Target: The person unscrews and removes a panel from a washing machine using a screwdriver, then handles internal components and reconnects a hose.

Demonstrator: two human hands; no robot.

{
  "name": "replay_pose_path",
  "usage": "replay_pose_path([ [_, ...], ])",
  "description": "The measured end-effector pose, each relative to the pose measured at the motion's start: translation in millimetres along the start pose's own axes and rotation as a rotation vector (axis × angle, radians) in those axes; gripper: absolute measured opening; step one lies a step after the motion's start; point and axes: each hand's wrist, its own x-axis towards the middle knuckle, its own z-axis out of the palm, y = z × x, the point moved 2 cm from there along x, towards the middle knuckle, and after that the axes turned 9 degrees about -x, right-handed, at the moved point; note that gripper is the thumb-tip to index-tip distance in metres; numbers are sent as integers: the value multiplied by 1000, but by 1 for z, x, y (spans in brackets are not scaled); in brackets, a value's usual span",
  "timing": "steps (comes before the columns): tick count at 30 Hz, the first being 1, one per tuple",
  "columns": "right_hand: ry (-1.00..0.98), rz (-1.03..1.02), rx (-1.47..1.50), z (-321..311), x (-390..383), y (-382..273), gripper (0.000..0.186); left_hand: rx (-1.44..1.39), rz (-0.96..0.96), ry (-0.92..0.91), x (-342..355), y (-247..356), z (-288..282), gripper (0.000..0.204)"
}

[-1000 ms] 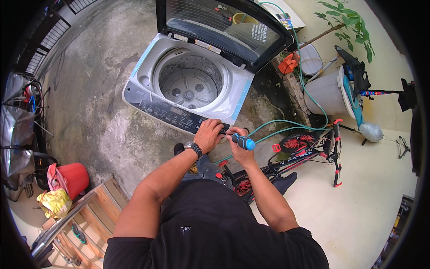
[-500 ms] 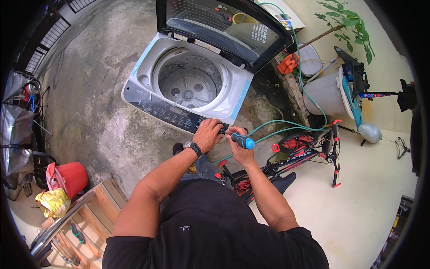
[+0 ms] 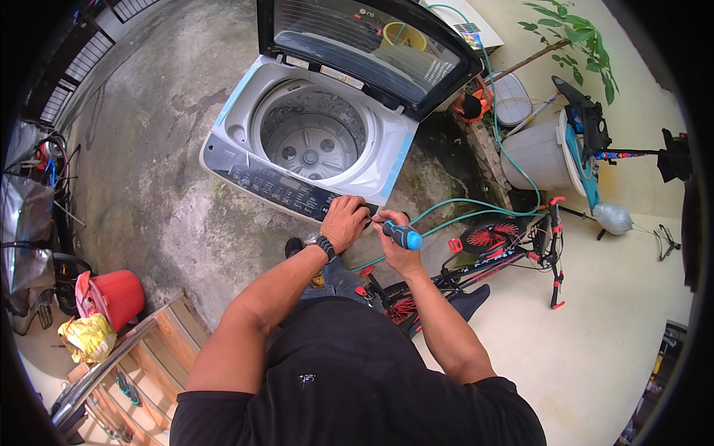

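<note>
A top-load washing machine [image 3: 245, 175] stands with its dark glass lid [image 3: 357, 52] raised, its metal drum [image 3: 312, 145] in view. My left hand [image 3: 344, 223] rests at the right end of the black control panel [image 3: 275, 186]. Its fingers are curled together round a small dark part at the corner, mostly hidden by them. In my right hand [image 3: 398, 253] is a screwdriver [image 3: 404, 236] with a blue and black handle. Its tip points left, toward the fingertips of my left hand, and the shaft hardly shows.
A green hose [image 3: 461, 202] loops over the floor on the right. Beside my right arm lies a black and red bicycle [image 3: 491, 260]. A grey bin [image 3: 535, 152] stands farther back, near another person's arm [image 3: 486, 93]. On the left are a red bucket [image 3: 123, 293] and wooden steps [image 3: 167, 331].
Another person's arm has come into view behind the raised lid, by the orange thing. My hands and the screwdriver have barely moved.
</note>
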Motion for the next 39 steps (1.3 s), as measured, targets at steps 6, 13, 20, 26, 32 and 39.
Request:
replay_pose_path([
  [6, 1, 8, 9, -2, -1, -6, 29, 93, 33, -10, 0, -2, 11, 22],
  [13, 149, -80, 5, -37, 0, -30, 34, -193, -16, 82, 3, 17, 0, 20],
  [20, 137, -105, 120, -55, 21, -81, 37, -1043, -590, 551, 9, 18, -57, 15],
  [26, -108, -184, 151, 29, 58, -132, 42, -990, -764, 509, -31, -38, -165, 26],
  [32, -127, -336, 104, 164, 125, -161, 26, -137, -415, 391, -29, -52, -239, 40],
  [39, -164, -424, 33, 254, 163, -224, 39, 91, -436, 257, -47, -170, -298, 17],
])
